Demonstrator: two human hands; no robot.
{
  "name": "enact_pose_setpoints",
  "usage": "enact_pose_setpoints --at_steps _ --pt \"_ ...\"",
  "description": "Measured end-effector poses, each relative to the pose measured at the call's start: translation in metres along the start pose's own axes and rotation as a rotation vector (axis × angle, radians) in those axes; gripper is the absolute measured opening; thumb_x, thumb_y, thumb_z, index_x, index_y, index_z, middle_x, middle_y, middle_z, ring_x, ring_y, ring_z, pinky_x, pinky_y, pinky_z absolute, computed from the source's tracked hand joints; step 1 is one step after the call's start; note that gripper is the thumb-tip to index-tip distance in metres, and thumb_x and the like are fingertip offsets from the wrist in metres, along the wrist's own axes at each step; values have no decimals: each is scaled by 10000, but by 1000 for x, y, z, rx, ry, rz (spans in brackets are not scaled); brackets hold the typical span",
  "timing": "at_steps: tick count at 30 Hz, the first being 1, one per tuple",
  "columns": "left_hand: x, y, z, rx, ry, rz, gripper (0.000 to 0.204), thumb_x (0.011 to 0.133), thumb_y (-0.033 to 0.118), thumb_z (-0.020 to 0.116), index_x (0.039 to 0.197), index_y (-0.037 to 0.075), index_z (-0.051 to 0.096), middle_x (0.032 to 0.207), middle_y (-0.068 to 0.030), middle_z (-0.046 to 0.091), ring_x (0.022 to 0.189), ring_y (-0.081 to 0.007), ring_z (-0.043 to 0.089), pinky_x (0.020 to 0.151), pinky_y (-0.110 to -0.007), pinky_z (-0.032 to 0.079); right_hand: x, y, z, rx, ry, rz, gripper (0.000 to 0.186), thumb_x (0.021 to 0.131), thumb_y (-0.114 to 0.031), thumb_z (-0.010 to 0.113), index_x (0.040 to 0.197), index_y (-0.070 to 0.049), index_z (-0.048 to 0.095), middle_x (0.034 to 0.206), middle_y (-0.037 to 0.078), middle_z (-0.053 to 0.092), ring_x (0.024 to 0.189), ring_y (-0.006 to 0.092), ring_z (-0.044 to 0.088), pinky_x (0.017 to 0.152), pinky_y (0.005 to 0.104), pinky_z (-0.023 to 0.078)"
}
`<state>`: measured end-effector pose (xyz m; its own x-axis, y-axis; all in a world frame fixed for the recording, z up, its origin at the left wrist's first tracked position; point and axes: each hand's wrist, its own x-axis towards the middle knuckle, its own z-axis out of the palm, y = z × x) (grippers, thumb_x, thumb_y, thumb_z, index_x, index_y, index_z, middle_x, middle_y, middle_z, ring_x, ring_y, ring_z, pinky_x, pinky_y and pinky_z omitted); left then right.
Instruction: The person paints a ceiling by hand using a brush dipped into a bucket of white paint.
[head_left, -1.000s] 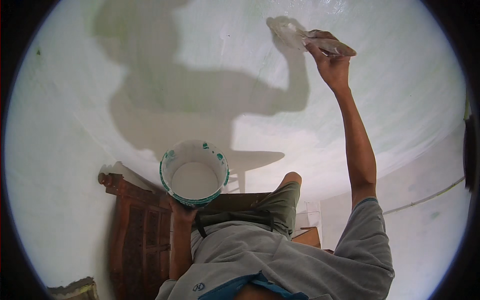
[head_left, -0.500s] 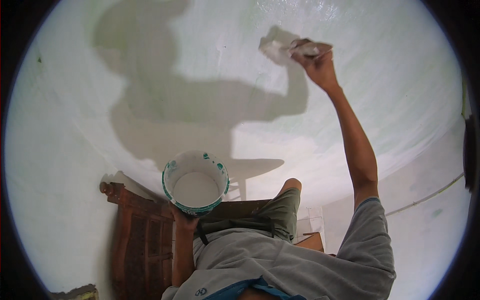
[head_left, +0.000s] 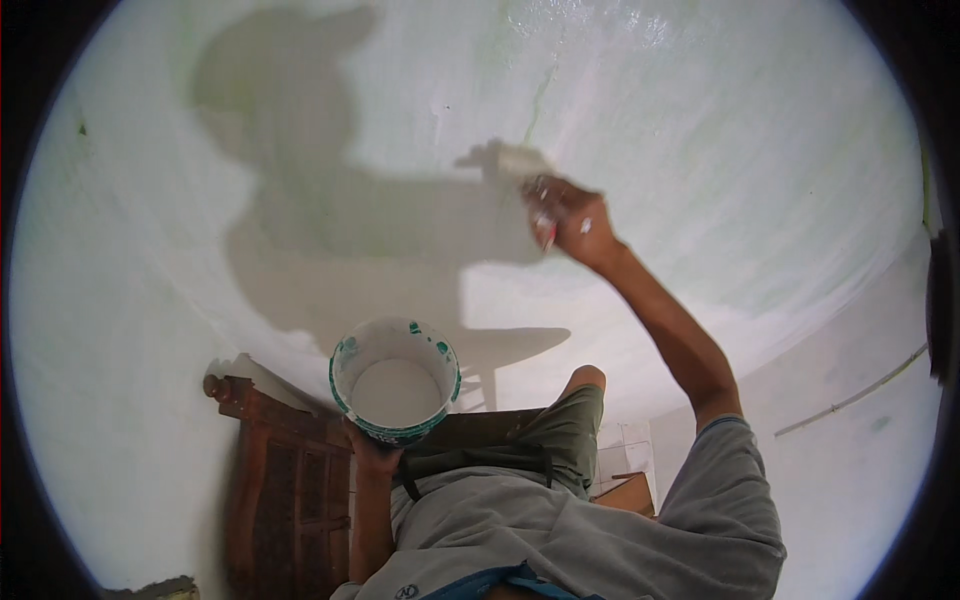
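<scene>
At the far left, a dark brown carved wooden furniture panel (head_left: 290,490), with a rounded knob at its upper corner, stands near the pale wall (head_left: 130,330). Right of it, the left hand (head_left: 374,455) supports a white plastic bucket (head_left: 345,365) from beneath; its fingers are mostly hidden by the bucket, so how far they are curled cannot be told. The bucket tilts its mouth into view, showing green marks around the rim and whitish paint (head_left: 395,393) inside. A person-shaped shadow (head_left: 330,210) spreads over the wall above. Farther right, the right hand (head_left: 572,222), spotted with white, has its fingers closed around a paintbrush (head_left: 523,160). The pale bristles point up and left at the wall, blurred; whether they touch it is unclear. Below are green shorts (head_left: 565,430) and a grey shirt (head_left: 560,530), then a brown box-like object (head_left: 628,493) beside white tiles (head_left: 625,445).
</scene>
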<state>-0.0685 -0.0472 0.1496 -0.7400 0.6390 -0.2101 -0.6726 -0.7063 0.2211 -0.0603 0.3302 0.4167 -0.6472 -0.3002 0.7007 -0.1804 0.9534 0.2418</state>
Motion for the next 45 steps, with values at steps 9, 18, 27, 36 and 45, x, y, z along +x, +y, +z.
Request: enact_pose_setpoints --at_steps 9,18,27,36,45 --pt "-10 4 13 25 16 2 697 844 604 426 1355 136 353 1370 -109 379 1240 -329 390 987 -538 368 31 22 -8 136 162 116 217 694 45 648 883 -63 650 880 106 651 804 277 631 701 335 533" --pt "-9 -1 9 20 77 0 722 832 609 440 1362 130 337 1370 -115 377 1232 -338 397 982 -539 374 34 -4 -31 362 771 373 166 766 -26 673 917 13 615 866 89 651 759 174 636 658 269 527" --pt "-6 4 9 19 32 -28 739 820 642 423 1356 139 349 1383 -104 358 1254 -326 366 1011 -530 339 21 -14 27 763 907 807 210 803 -31 652 970 59 562 915 110 613 832 144 594 767 283 526" --pt "-8 6 -9 45 56 -48 699 841 635 383 1348 152 367 1382 -85 364 1256 -317 363 1013 -526 333 11 -25 19 383 968 713 128 778 -15 663 870 56 607 867 124 618 825 181 612 671 278 521" --pt "-9 3 9 53 129 -14 694 844 635 373 1347 157 368 1381 -91 364 1252 -323 368 1005 -544 332 33 -28 20 770 992 832 170 809 -48 658 939 33 585 895 81 613 818 114 568 748 243 471"
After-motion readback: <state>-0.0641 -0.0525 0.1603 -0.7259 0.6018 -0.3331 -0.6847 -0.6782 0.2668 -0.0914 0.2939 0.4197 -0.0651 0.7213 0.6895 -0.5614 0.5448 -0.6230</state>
